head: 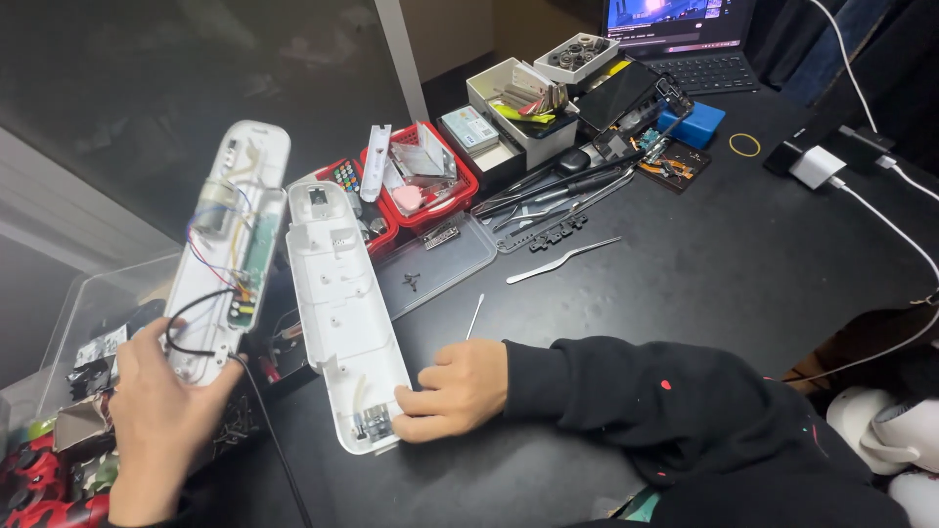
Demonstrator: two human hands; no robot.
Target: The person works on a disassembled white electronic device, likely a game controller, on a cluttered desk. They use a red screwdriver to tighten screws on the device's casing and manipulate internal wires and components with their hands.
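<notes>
Left hand (156, 411) wrapped around the wired casing half (230, 249); right hand (455, 389), fingers curled, pinching the empty cover (342, 313) on the black table (685, 274), red trays (430, 186) behind.

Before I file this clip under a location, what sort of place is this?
Probably an electronics repair bench. An opened white device shell shows wiring and a circuit board, precision hand tools lie on the black table, and red parts trays sit beside them.
</notes>
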